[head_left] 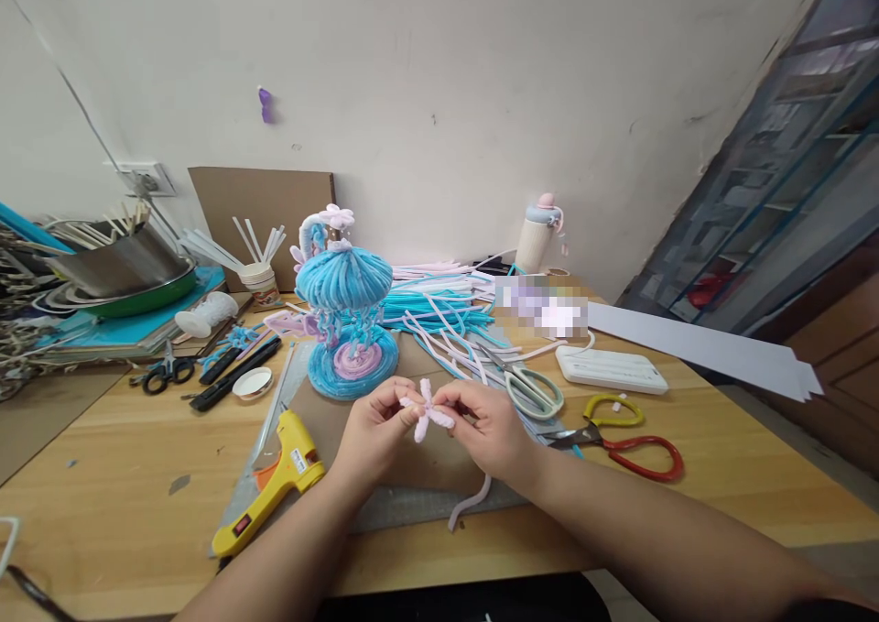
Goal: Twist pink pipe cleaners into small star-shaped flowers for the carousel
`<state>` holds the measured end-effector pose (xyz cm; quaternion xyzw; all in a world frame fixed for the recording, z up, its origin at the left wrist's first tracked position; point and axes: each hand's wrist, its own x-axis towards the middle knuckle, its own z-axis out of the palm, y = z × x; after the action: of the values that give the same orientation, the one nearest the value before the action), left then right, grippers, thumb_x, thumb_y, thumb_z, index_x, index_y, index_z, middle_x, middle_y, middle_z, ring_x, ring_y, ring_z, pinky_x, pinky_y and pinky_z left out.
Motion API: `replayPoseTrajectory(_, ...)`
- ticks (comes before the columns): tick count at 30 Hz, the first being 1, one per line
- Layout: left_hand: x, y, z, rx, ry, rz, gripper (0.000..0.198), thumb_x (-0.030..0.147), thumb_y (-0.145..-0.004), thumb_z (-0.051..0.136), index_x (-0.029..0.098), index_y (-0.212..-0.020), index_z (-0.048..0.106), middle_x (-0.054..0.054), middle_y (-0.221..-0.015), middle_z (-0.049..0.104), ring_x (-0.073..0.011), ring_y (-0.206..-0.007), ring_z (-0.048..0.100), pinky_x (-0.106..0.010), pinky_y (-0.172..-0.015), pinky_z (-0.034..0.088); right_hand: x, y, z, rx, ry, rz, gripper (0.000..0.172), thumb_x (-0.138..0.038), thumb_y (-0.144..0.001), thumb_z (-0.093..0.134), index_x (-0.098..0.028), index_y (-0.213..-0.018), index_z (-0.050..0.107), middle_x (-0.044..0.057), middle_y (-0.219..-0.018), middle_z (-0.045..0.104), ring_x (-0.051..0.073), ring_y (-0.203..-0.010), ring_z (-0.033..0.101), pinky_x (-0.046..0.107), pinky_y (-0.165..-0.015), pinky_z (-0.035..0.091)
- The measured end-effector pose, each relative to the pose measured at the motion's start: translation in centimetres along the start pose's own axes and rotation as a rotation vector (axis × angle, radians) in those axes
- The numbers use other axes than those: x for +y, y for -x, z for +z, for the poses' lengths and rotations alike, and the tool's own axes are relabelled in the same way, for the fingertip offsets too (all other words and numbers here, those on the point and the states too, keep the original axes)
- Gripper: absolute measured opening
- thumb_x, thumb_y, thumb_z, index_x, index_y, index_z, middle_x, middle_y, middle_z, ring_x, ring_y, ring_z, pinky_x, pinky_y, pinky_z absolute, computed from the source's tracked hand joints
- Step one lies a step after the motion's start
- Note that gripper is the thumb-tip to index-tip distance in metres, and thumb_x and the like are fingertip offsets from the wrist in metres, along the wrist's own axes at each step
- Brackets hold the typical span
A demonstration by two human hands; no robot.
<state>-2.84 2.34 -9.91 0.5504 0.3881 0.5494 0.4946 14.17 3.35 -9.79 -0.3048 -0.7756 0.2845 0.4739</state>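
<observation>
Head view: pink flower shape (427, 410) lies between left grip (381, 428) and right grip (486, 426), both pinching it.

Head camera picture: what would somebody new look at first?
Probably the fluffy blue jellyfish-like model above its round blue-and-pink base, left of the middle. Next, perhaps the pale pink star-like piece, pinched by the left hand and right hand near the middle, or the bright yellow glue gun lying lower left.
</observation>
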Motion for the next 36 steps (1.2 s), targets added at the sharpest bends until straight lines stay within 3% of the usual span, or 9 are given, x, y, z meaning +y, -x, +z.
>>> replayPoseTrajectory(23,-0.3,0.0,-0.1,-0.016,0.017,0.006,0.011,0.025,-0.071,0.071,0.015,-0.072,0.066,-0.002,-0.077,0.059,-0.0142,-0.074,0.053,-0.024,-0.069,0.041,0.0,0.0,0.1,-0.003,-0.02,0.052,0.007,-0.022,-0.082,0.056,-0.018,-0.082,0.062,0.0,-0.069,0.061,0.011,-0.062,0.053,0.023,-0.058,0.041)
replayPoseTrajectory(29,0.5,-0.1,-0.1,0.028,0.046,-0.113,0.019,0.031,-0.071,0.07,0.015,-0.08,0.065,-0.002,-0.073,0.061,-0.012,-0.066,0.052,-0.022,-0.062,0.041,0.4,-0.6,0.2,-0.058,-0.265,0.274,0.015,-0.03,-0.083,0.055,-0.017,-0.086,0.061,-0.001,-0.067,0.057,0.01,-0.056,0.051,0.022,-0.052,0.041)
replayPoseTrajectory(33,0.6,-0.3,-0.3,0.15,0.014,-0.008,0.033,0.028,-0.066,0.074,0.018,-0.095,0.064,-0.002,-0.081,0.062,-0.0134,-0.073,0.055,-0.023,-0.067,0.043,0.7,-1.3,0.3,-0.029,-0.512,0.479,0.018,-0.033,-0.08,0.057,-0.016,-0.079,0.057,-0.003,-0.06,0.055,0.006,-0.045,0.048,0.019,-0.044,0.037)
replayPoseTrajectory(36,0.3,-0.3,-0.4,0.146,-0.06,0.002,0.023,0.028,-0.067,0.073,0.018,-0.087,0.066,-0.001,-0.078,0.063,-0.0137,-0.072,0.056,-0.023,-0.067,0.042,0.7,-1.5,0.3,-0.046,-0.647,0.622,0.021,-0.034,-0.077,0.06,-0.015,-0.072,0.055,-0.005,-0.052,0.052,0.004,-0.038,0.041,0.016,-0.037,0.027)
